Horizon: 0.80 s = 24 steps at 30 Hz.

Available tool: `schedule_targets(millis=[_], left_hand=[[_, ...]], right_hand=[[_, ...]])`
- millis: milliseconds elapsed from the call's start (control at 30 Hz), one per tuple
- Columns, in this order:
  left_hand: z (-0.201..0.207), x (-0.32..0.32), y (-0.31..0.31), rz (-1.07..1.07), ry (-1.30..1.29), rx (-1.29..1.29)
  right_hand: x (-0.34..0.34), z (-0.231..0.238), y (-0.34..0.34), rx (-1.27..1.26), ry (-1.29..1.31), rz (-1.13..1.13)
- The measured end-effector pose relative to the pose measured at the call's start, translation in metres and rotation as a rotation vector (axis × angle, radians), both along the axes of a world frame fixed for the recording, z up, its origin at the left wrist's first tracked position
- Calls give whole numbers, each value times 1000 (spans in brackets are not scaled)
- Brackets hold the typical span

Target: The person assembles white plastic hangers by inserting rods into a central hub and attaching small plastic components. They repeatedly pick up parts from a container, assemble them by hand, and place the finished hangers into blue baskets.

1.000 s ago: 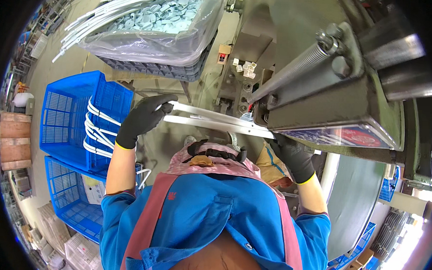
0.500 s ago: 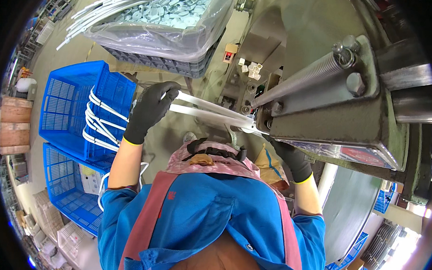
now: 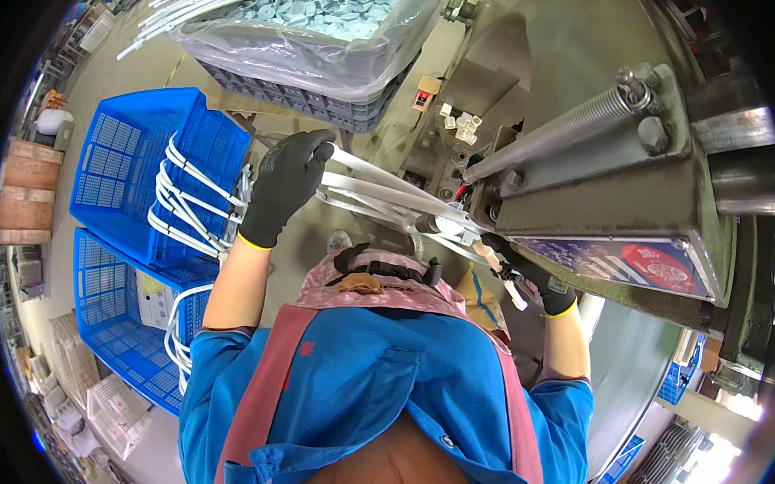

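My left hand (image 3: 289,183), in a black glove with a yellow cuff edge, is closed round the end of a bent white tube frame (image 3: 381,180). The frame slants right toward the press-like machine. My right hand (image 3: 544,286), gloved alike, is closed at the frame's right end, just under the machine's lower edge, its fingers partly hidden. A short white end piece (image 3: 515,296) sticks out beside that hand. Further white tubes (image 3: 439,235) show blurred below the frame. The machine's metal housing (image 3: 593,211), with a coil spring (image 3: 570,133) above it, stands right beside my right hand.
Two blue plastic crates (image 3: 134,169) stand at left, with several bent white tubes (image 3: 184,196) at their edge. Beyond is a grey crate lined with clear plastic (image 3: 325,69), full of pale plastic pieces. Small white fittings (image 3: 464,125) lie on the machine bed. A brown sack (image 3: 479,298) hangs below.
My left hand has moved slightly right and up with the frame. My right hand has shifted right, showing more of itself. More white tubes and an end piece now show between the hands.
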<state>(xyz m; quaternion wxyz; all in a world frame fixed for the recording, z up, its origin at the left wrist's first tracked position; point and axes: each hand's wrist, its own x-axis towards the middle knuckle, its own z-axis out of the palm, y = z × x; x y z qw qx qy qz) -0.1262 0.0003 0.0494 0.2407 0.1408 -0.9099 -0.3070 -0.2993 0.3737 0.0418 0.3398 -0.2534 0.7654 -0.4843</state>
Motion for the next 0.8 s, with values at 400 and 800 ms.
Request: schedule_targets(millis=[400,800], left_hand=[[16,8,88,2,216,559],[-18,-3,145,-317,217,1376]], right_hand=[[17,-31,-17,173,818,216],[46,-25,-35,231,1177,51]])
